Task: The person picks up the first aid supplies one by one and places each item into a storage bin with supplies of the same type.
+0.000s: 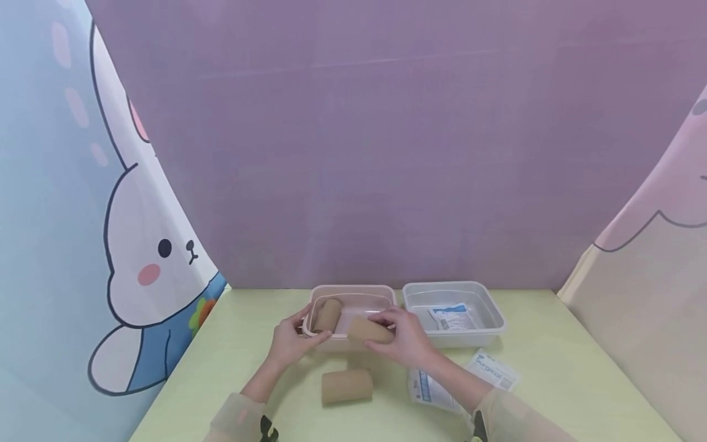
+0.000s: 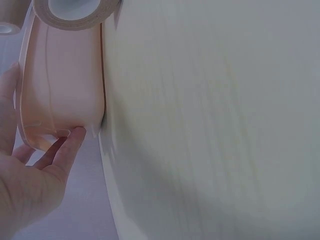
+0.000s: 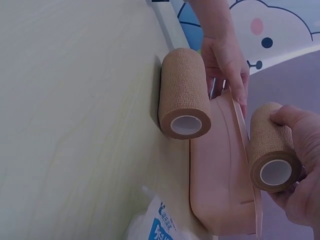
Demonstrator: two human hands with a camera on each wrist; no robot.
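In the head view my right hand (image 1: 405,337) grips a tan cohesive bandage roll (image 1: 366,330) over the front rim of a pink plastic bin (image 1: 345,345). The right wrist view shows the thumb and fingers around this roll (image 3: 270,132), its white core facing the camera. My left hand (image 1: 293,341) holds the bin's left end, thumb at the rim; in the left wrist view its fingertips (image 2: 76,135) touch the end wall. Another tan roll (image 1: 328,315) sits inside the bin at the left. A third roll (image 1: 347,387) lies on the table in front.
Right of the pink bin stands a white bin (image 1: 469,339) with a blue-and-white packet (image 1: 454,317) inside. White packets marked "Surgical" (image 1: 490,368) lie on the table, partly behind my right forearm. A purple backdrop (image 1: 386,153) rises behind the bins.
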